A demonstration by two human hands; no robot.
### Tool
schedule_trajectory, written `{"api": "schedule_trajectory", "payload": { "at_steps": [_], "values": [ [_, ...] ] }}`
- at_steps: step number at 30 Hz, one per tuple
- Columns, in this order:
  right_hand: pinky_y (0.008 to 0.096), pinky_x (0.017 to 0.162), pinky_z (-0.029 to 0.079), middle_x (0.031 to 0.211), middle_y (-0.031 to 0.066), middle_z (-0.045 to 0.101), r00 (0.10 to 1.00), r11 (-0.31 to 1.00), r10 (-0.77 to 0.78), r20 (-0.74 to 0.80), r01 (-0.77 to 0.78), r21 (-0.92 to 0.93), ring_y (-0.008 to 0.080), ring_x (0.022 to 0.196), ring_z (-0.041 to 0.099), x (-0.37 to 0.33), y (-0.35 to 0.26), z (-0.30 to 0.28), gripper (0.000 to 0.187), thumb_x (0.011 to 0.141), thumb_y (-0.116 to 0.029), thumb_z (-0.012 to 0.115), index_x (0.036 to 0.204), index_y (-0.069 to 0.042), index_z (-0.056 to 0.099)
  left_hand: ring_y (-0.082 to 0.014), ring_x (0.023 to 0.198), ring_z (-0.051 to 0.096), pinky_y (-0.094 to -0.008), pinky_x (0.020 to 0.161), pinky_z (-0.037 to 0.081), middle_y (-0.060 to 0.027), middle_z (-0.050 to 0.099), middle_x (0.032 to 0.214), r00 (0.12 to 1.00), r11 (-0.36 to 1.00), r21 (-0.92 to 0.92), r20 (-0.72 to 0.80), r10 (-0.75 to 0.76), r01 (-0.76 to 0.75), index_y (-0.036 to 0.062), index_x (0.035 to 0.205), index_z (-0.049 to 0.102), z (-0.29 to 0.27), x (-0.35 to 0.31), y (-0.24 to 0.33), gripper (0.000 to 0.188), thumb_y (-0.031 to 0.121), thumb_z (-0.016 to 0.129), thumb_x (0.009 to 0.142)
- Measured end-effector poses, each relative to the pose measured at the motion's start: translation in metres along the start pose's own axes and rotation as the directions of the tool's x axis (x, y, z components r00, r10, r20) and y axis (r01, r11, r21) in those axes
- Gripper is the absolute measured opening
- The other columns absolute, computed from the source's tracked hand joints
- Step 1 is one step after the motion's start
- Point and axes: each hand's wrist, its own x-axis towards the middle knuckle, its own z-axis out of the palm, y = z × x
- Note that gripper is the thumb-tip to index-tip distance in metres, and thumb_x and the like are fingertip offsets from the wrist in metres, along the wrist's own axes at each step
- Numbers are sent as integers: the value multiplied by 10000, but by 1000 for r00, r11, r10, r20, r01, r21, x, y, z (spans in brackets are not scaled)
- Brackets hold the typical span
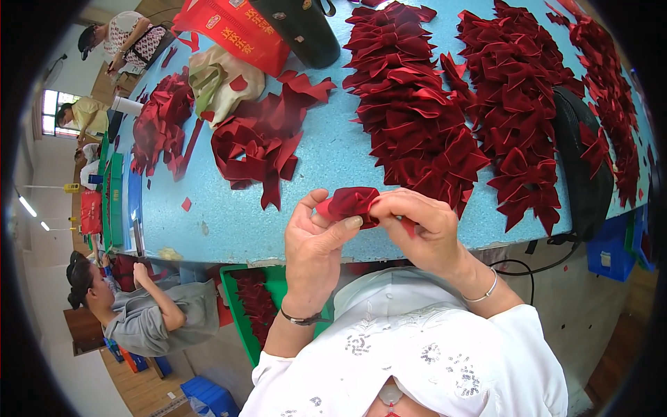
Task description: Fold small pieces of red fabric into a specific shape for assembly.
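Between my two hands, just over the near edge of the table, is a dark red velvet ribbon [352, 201], folded into a loop. My left hand [316, 233] pinches it from the left, thumb in front and fingers behind. With bent fingers, my right hand [422, 221] grips its right end, and a short red tail hangs below those fingers. Past my hands, long rows of finished-looking red velvet bows [410, 104] lie on the light blue table [229, 226]. Loose red ribbon pieces [257, 142] are heaped to the left.
More bow rows [514, 118] lie to the right, beside a black bag [580, 167]. A red bag [236, 31], a dark tumbler [299, 28] and a pale cloth [226, 83] stand at the back. Below the edge sits a green crate [240, 326]. A co-worker in grey [156, 313] is at left.
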Motion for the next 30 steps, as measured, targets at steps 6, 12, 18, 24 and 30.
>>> {"api": "schedule_trajectory", "payload": {
  "at_steps": [6, 12, 18, 24, 30],
  "values": [
    [294, 669, 514, 861, 135, 654, 995, 994, -99, -31, 97, -47, 227, 761, 643, 5, -6, 3, 190, 741, 88, 660, 915, 18, 630, -186, 906, 623, -276, 802, 498, -153, 625, 1014, 1000, 1000, -27, 18, 14, -14, -17, 1188, 320, 1, -2, -1, 601, -83, 698, 726],
    [289, 645, 505, 867, 126, 656, 998, 998, -64, 18, 64, -17, 214, 748, 632, 8, -10, 1, 199, 724, 78, 674, 911, 22, 634, -180, 921, 618, -278, 818, 492, -149, 625, 1021, 995, 994, 45, 36, 93, -95, -20, 1197, 316, 2, -7, -1, 612, -78, 707, 730],
    [280, 642, 501, 882, 120, 659, 999, 1000, 18, 37, -17, -19, 207, 752, 625, 4, -2, -3, 187, 712, 57, 692, 889, 18, 647, -165, 948, 605, -273, 837, 478, -155, 627, 1034, 992, 968, 213, 42, 123, -129, -32, 1221, 300, 6, -13, 2, 610, -44, 704, 764],
    [267, 640, 495, 906, 119, 662, 999, 999, -8, 31, 10, -52, 198, 755, 620, 4, 3, 2, 205, 710, 44, 699, 907, 18, 649, -152, 972, 591, -267, 846, 473, -148, 627, 1049, 990, 966, 219, 53, 129, -138, -35, 1230, 299, 2, -14, 1, 586, -28, 686, 790],
    [273, 655, 495, 922, 115, 659, 999, 999, 41, 28, -41, 0, 198, 778, 620, 0, 3, 6, 231, 704, 37, 706, 926, 11, 647, -151, 1008, 573, -267, 856, 466, -146, 607, 1090, 993, 972, 219, 93, 68, -87, -35, 1228, 304, -4, -11, -2, 576, -40, 677, 790]
  ]
}}
